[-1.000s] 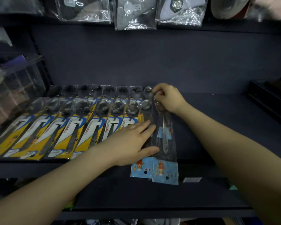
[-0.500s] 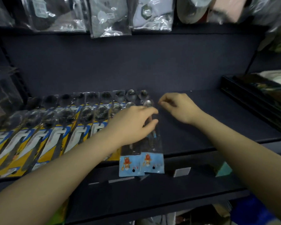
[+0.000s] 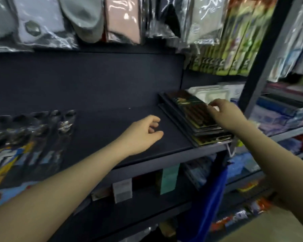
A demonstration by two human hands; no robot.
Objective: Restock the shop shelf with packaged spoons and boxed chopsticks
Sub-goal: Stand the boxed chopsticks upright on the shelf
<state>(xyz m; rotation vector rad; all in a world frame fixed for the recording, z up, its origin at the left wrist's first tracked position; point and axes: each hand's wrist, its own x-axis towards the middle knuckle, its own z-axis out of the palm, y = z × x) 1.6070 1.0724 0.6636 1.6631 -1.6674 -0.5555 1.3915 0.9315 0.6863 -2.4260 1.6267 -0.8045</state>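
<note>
Packaged spoons point(image 3: 24, 140) lie in overlapping rows at the left end of the dark shelf point(image 3: 112, 119). A stack of flat dark boxes of chopsticks point(image 3: 192, 112) sits at the shelf's right end. My right hand point(image 3: 226, 114) is on the right side of the top box, its fingers bent over the lid; whether they grip it I cannot tell. My left hand point(image 3: 143, 131) hovers over the bare middle of the shelf with loosely curled fingers and holds nothing.
Bagged caps and socks point(image 3: 77, 20) hang above. Green packs point(image 3: 234, 49) hang at the upper right beside a grey upright post point(image 3: 262, 55). White trays point(image 3: 210, 93) lie behind the boxes. Price tags point(image 3: 122, 189) sit on the shelf edge. A blue bag point(image 3: 212, 198) hangs below.
The view has swung right. Both hands left the spoon packs: my right hand moved onto the chopstick boxes, my left hand moved over the bare shelf middle.
</note>
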